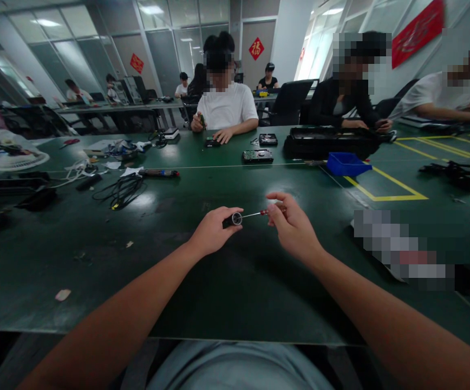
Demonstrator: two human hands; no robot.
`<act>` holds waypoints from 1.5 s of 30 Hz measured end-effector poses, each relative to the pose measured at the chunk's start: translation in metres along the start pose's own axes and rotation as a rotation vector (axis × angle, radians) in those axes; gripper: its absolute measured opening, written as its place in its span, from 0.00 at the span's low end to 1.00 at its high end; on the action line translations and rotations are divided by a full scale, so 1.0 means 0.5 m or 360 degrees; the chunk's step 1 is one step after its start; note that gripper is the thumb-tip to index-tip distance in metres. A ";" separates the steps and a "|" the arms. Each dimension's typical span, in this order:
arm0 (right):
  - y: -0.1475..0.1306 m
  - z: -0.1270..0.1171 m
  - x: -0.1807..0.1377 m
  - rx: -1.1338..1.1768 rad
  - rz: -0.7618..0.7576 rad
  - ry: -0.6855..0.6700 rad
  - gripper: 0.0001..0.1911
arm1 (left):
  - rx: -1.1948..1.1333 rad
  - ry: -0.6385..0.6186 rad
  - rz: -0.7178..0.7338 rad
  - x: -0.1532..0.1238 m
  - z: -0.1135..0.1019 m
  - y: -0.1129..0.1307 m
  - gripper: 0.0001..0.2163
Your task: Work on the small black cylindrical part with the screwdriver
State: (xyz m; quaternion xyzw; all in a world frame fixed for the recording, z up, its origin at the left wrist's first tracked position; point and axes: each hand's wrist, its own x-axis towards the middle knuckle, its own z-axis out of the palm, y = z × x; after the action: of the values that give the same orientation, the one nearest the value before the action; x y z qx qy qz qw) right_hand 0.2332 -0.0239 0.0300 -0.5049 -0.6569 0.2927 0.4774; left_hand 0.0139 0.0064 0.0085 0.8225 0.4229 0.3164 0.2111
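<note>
A small dark cylinder (232,219) is being held over the bench (227,292), in from the middle stretch of its near edge. The left hand (211,230) is gripping it between thumb and fingers, with its pale-ringed end facing rightward and toward the near edge. A screwdriver (263,212) is meeting that end from the right: its long axis is running roughly parallel to the near edge, tip to the left, handle to the right. Whether the tip is touching the ring is too small to tell. The right hand (294,225) is pinching the handle, while the left hand is lying nearer the ring. Farther out, 2 drive-like units (257,156) are lying toward the far edge, a blue tray (347,164) is standing to their right, and a cabled tool (157,173) is lying to their left. At the far edge, 1 white-shirted person (227,108) is sitting.
</note>
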 end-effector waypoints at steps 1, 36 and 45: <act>0.000 0.000 0.000 0.0019 -0.0005 -0.0002 0.17 | 0.0005 -0.0002 0.0000 0.000 0.000 0.000 0.19; 0.023 0.005 0.032 0.1133 0.0832 -0.0020 0.12 | 0.0032 -0.0033 0.0043 0.002 -0.007 0.009 0.19; 0.024 0.009 0.027 0.1028 0.0443 0.0161 0.11 | 0.0054 -0.0019 0.0066 0.003 -0.002 0.001 0.19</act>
State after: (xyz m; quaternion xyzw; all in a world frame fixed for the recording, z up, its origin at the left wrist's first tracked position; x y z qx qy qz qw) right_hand 0.2330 -0.0070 0.0224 -0.4264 -0.4310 0.5220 0.6000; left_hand 0.0139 0.0074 0.0100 0.8364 0.4099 0.3085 0.1931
